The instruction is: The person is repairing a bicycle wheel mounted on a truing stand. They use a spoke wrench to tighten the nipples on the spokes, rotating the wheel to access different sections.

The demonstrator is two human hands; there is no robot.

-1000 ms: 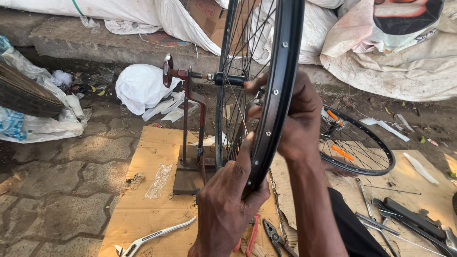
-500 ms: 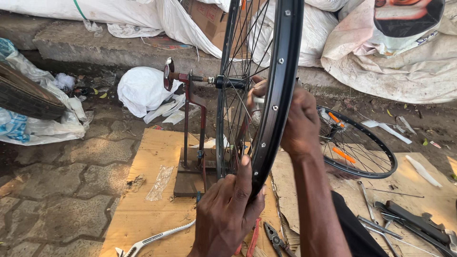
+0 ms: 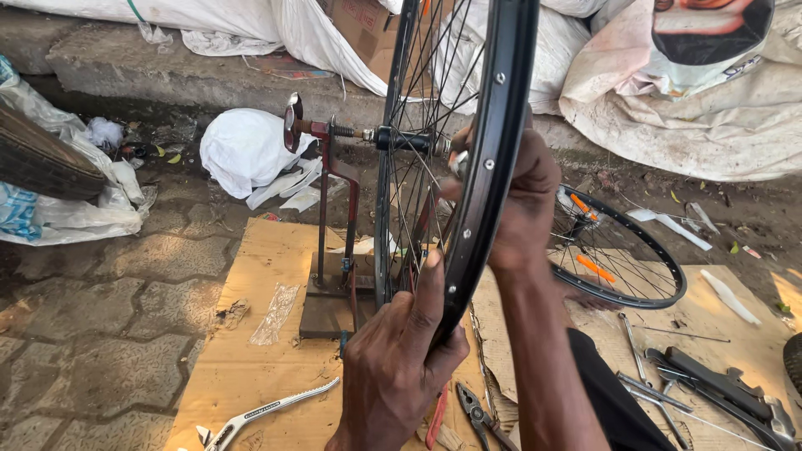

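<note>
A black bicycle wheel rim (image 3: pixel 493 159) with thin spokes stands upright in a rusty red truing stand (image 3: pixel 334 250). The wheel's hub (image 3: pixel 409 140) sits on the stand's axle. My left hand (image 3: pixel 397 367) grips the lower part of the rim, thumb pressed up along it. On the far side of the rim, my right hand (image 3: pixel 522 200) reaches in to the spokes near the hub, its fingers closed on something small that I cannot make out.
The stand rests on a plywood board (image 3: pixel 251 367) over paving stones. A second wheel (image 3: pixel 618 250) lies flat at right. Pliers (image 3: pixel 480 413), a white-handled tool (image 3: pixel 259 413) and dark tools (image 3: pixel 718 392) lie nearby. White sacks (image 3: pixel 246 150) and a tyre (image 3: pixel 42 163) sit behind.
My right hand has shifted slightly higher toward the hub. My left hand keeps its hold on the lower rim. The wheel stays in the stand.
</note>
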